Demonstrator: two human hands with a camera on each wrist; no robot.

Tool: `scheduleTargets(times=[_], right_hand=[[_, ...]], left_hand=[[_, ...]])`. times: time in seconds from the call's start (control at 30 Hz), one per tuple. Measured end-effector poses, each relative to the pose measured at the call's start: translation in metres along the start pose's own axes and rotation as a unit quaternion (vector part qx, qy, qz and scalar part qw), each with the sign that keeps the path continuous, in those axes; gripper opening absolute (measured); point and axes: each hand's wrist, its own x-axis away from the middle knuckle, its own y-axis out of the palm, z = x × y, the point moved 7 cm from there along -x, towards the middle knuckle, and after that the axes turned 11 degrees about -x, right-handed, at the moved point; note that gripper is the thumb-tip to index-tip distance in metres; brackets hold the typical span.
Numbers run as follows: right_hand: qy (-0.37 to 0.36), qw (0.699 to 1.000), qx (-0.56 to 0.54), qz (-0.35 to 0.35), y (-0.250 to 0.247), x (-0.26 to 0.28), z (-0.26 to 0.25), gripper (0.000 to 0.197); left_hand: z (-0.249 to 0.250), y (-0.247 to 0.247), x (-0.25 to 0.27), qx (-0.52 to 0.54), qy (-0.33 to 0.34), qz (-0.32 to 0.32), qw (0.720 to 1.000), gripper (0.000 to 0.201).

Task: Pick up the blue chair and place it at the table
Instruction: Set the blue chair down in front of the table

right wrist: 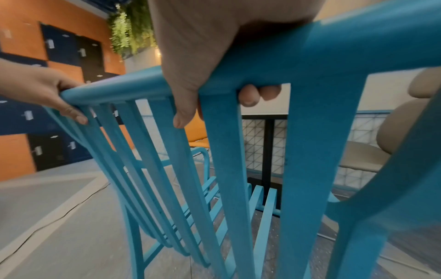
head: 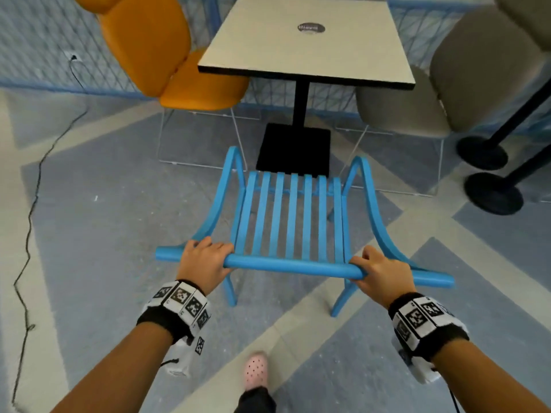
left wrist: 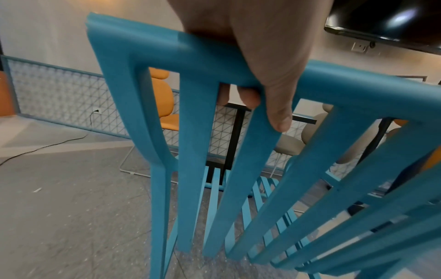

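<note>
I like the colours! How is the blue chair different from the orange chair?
The blue chair is made of slats with gaps; the orange chair is smooth and padded. The blue chair has armrests and thick blue legs; the orange chair has thin wire legs. Both stand near the table.

Orange chair [head: 167, 55] ahead-left of grip, against blue mesh fence [head: 38, 49]. Beige chair [head: 441, 84] ahead-right. Two black pole bases [head: 489, 174] far right on floor. Black cable [head: 29, 210] runs along floor at left (from wall socket [head: 71, 56]). Pink clog [head: 256, 371] below grip, on patterned grey floor [head: 104, 204].
</note>
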Motion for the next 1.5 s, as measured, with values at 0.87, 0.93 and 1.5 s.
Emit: scheduleTargets(times=[0.87, 0.93, 1.5], right_hand=[[0.122, 0.988, -0.066, -0.066, -0.021, -0.210, 0.012, 0.024], [0.128, 0.988, -0.061, -0.059, -0.019, -0.206, 0.013, 0.022], [0.110, 0.991, -0.077, 0.008, -0.020, -0.238, 0.022, 0.018]], left_hand=[[-0.096, 0.025, -0.212, 0.081, -0.046, 0.023, 0.995, 0.034], [-0.095, 0.023, -0.212, 0.082, -0.033, 0.026, 0.996, 0.034], [-0.101, 0.019, -0.246, 0.053, -0.012, 0.026, 0.998, 0.044]])
